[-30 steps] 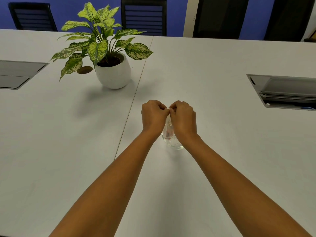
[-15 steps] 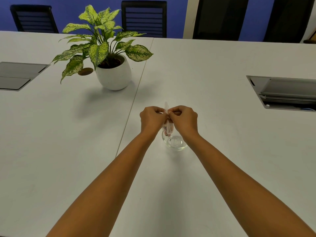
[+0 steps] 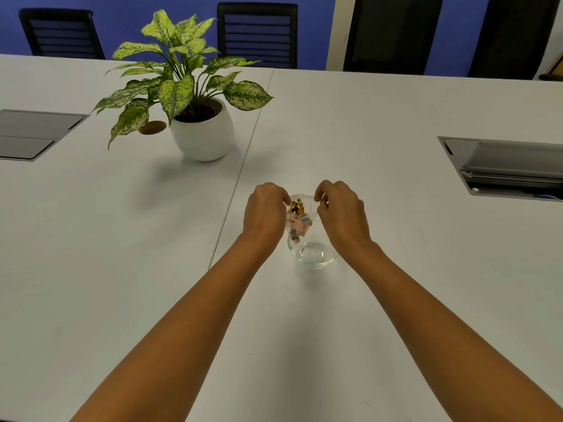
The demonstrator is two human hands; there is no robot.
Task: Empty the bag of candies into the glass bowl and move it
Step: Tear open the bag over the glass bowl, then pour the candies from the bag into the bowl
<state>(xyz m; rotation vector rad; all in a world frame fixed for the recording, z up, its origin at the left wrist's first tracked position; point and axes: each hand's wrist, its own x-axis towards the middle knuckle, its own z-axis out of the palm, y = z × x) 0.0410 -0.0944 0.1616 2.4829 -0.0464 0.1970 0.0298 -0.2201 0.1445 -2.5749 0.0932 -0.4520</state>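
Note:
A clear plastic bag of candies (image 3: 300, 219) hangs between my two hands, just above the far rim of a small glass bowl (image 3: 313, 255) on the white table (image 3: 396, 300). Gold and pink wrapped candies show through the plastic. My left hand (image 3: 266, 213) pinches the bag's left top edge. My right hand (image 3: 341, 213) pinches the right top edge, and the bag's mouth is pulled apart between them. The bowl holds nothing that I can see.
A potted plant in a white pot (image 3: 202, 134) stands at the back left. Grey cable hatches are set into the table at the left (image 3: 33, 135) and right (image 3: 505, 166). Black chairs (image 3: 257, 35) line the far edge.
My hands have drawn apart, opening the bag's top and exposing the candies. The bag and hands have shifted slightly away from me, so more of the bowl shows.

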